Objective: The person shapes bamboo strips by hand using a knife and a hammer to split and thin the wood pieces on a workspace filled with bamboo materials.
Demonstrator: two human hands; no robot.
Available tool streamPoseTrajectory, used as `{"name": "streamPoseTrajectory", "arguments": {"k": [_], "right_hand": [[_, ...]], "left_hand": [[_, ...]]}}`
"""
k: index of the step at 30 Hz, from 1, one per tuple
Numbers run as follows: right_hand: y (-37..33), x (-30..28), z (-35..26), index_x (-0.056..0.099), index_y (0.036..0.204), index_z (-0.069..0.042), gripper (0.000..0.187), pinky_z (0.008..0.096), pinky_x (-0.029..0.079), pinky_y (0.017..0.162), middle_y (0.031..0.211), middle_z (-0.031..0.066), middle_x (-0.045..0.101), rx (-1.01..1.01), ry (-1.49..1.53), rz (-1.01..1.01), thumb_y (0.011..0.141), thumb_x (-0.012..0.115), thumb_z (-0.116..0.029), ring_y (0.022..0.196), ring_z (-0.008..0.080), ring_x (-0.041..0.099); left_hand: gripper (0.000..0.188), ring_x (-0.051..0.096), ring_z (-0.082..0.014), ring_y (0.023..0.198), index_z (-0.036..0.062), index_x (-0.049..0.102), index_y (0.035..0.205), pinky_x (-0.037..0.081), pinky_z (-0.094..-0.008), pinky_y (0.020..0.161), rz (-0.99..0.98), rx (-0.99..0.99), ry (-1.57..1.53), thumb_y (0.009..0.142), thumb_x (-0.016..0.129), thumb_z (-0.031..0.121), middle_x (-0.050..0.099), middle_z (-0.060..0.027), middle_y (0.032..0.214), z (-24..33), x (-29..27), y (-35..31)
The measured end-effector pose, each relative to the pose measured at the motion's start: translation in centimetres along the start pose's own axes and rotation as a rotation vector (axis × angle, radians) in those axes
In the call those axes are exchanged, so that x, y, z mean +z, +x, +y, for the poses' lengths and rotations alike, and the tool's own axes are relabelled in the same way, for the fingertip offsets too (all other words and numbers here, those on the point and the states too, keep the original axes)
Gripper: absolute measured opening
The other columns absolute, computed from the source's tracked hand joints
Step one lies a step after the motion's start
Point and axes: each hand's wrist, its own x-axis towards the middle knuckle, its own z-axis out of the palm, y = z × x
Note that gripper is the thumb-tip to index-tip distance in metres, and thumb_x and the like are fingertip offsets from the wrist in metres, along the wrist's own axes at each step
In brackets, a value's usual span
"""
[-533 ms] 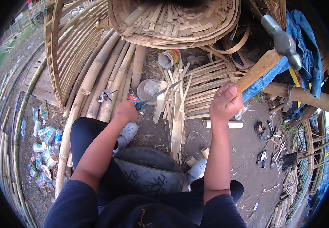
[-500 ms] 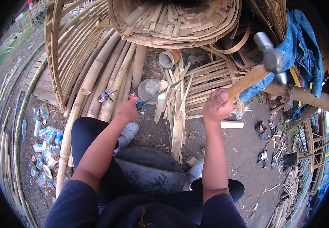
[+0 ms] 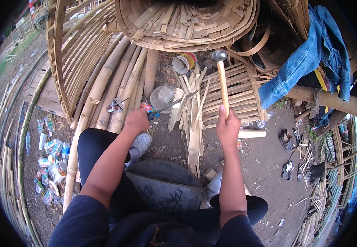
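Note:
My left hand (image 3: 137, 120) is wrapped round the dark handle of a long narrow-bladed knife (image 3: 168, 106). The blade points up and to the right, its tip over a pile of split bamboo strips (image 3: 194, 140). In my right hand (image 3: 228, 126) is a hammer (image 3: 223, 84), gripped low on its wooden handle. The metal head stands away from me, above a slatted bamboo panel (image 3: 238, 92) on the ground. Between my legs is a dark rounded block (image 3: 162, 191) with scrawled marks on its side.
Thick bamboo poles (image 3: 104, 88) lie at the left beside a curved bamboo rack (image 3: 79, 53). A woven basket (image 3: 186, 41) stands ahead, with a colourful tub (image 3: 184, 63) near it. A denim garment (image 3: 298, 66) hangs at right. Plastic litter (image 3: 55, 164) and sandals (image 3: 287, 140) lie about.
The hammer has swung from the right, in front of the denim garment, to nearly upright over the slatted panel. My right hand has shifted slightly left and down; my left hand stays about the same.

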Motion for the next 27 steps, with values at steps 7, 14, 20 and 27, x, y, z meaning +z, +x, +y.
{"name": "streamPoseTrajectory", "arguments": {"k": [7, 14, 20, 27], "right_hand": [[1.8, 2.7, -0.4, 0.049, 0.071, 0.0, 0.041, 0.035, 0.039, 0.046, 0.049, 0.0134, 0.043, -0.284, 0.595, 0.382, 0.095, 0.053, -0.033, 0.042, 0.027, 0.046], [-12.8, 10.3, 13.4, 0.062, 0.073, 0.006, 0.052, 0.0513, 0.047, 0.062, 0.066, 0.0275, 0.06, 0.681, -0.097, -0.136, 0.095, 0.047, -0.038, 0.065, 0.0426, 0.063], [-2.7, 1.6, 6.3, 0.046, 0.065, 0.002, 0.046, 0.034, 0.032, 0.045, 0.05, 0.0056, 0.042, 0.214, 0.12, 0.129, 0.098, 0.05, -0.03, 0.048, 0.013, 0.034], [3.4, -0.1, -2.4, 0.039, 0.069, -0.004, 0.054, 0.0222, 0.028, 0.041, 0.052, 0.0008, 0.038, -0.269, 0.615, 0.486, 0.097, 0.042, -0.049, 0.046, 0.0075, 0.036]], "left_hand": [[0.024, 0.065, -0.0358, 0.094, -0.0014, 0.066, 0.094, 0.051, -0.0425, 0.085, 0.034, 0.025, -0.005, 0.075, 0.056, 0.01, 0.066, -0.0238, 0.099, 0.8, -0.9, -0.7], [0.03, 0.064, -0.0379, 0.095, -0.0048, 0.064, 0.094, 0.051, -0.0442, 0.085, 0.157, -0.042, -0.145, 0.072, 0.063, 0.015, 0.064, -0.0269, 0.096, -1.7, 2.3, 1.5], [0.026, 0.064, -0.0372, 0.095, -0.002, 0.065, 0.094, 0.051, -0.0436, 0.085, 0.031, -0.013, -0.05, 0.075, 0.059, 0.014, 0.065, -0.0253, 0.098, -1.3, 0.9, 0.5], [0.023, 0.065, -0.0356, 0.093, 0.0003, 0.066, 0.092, 0.052, -0.043, 0.083, 0.08, 0.007, -0.021, 0.077, 0.057, 0.014, 0.066, -0.0217, 0.098, -1.3, 1.9, 0.9]]}}
